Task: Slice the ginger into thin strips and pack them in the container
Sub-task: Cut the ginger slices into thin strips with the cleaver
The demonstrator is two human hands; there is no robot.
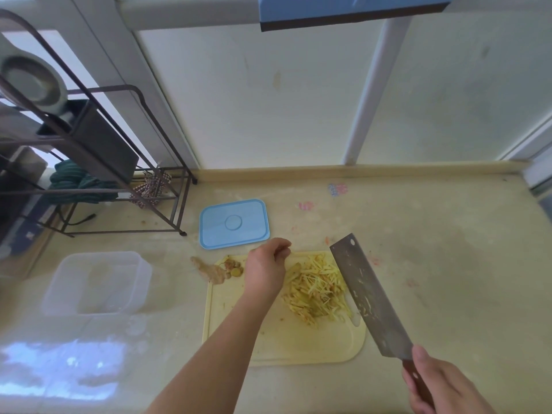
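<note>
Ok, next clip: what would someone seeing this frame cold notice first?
Probably the cleaver, gripped by the right hand and angled over the right edge of the yellow cutting board. Next, the heap of ginger strips in the board's middle, with the left hand curled at its far-left edge. The clear container sits off to the left, its blue lid lying apart behind the board.

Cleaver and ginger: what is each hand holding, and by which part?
The right hand grips the cleaver by its wooden handle. The left hand is curled over the cutting board; whether it pinches anything cannot be told.
</note>
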